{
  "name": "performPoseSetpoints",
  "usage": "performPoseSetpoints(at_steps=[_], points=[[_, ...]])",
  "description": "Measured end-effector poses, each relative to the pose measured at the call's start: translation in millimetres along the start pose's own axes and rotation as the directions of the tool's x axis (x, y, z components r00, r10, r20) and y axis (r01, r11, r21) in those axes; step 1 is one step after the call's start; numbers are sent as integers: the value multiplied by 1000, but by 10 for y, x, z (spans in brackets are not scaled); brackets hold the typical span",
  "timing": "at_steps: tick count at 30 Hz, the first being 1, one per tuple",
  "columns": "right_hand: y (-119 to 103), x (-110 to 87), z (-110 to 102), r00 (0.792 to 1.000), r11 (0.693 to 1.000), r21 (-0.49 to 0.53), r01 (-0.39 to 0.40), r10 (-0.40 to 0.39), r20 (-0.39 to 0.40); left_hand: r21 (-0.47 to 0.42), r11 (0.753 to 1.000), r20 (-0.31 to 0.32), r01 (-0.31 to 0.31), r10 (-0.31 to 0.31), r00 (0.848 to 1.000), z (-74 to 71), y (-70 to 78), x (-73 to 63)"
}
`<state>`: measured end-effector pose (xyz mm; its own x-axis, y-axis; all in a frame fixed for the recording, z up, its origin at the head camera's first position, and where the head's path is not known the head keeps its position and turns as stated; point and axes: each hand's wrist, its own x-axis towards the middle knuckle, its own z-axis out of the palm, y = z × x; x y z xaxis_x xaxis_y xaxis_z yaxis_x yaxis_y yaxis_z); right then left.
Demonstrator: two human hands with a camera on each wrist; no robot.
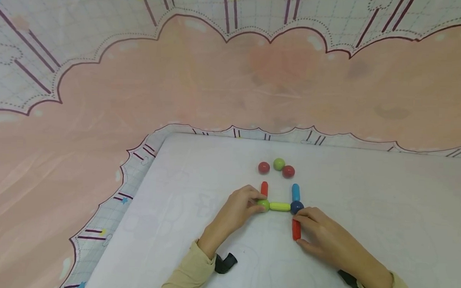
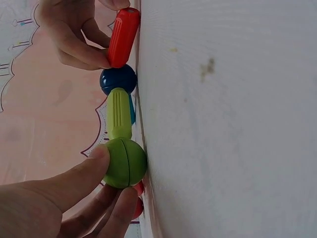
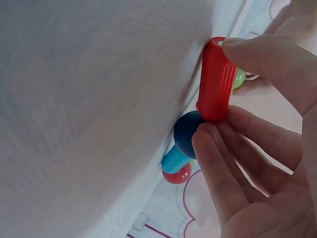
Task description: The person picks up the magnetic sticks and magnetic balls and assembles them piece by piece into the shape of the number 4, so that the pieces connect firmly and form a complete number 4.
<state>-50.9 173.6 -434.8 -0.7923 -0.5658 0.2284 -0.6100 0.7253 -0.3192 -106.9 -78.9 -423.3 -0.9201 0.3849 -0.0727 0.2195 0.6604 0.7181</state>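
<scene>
Thumb and fingers of my left hand (image 1: 237,208) pinch a green ball (image 2: 126,162) at the left end of a joined shape. A yellow-green rod (image 1: 280,206) links that ball to a dark blue ball (image 1: 297,207). From the green ball a red rod (image 1: 264,188) points away from me, and a light blue rod (image 1: 295,191) does the same from the blue ball. My right hand (image 1: 322,234) holds a second red rod (image 3: 217,82) by its ends, thumb at the near end. Its far end meets the blue ball, which the right fingertips touch.
Beyond the shape lie two red balls, one at left (image 1: 264,167) and one at right (image 1: 288,171), with a light green ball (image 1: 279,164) between them. All rest on a white tabletop (image 1: 199,168). Past its edge spreads a pinkish patterned sheet (image 1: 217,84).
</scene>
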Motion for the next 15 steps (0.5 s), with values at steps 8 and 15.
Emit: performPoseSetpoints(at_steps=[8, 15], points=[[12, 8, -7, 1000, 1000, -16, -1, 0, -16, -2, 1000, 0, 3, -3, 1000, -1, 5, -1], [14, 8, -11, 1000, 1000, -13, -16, 16, -1, 6, 1000, -1, -4, 4, 1000, -4, 6, 1]])
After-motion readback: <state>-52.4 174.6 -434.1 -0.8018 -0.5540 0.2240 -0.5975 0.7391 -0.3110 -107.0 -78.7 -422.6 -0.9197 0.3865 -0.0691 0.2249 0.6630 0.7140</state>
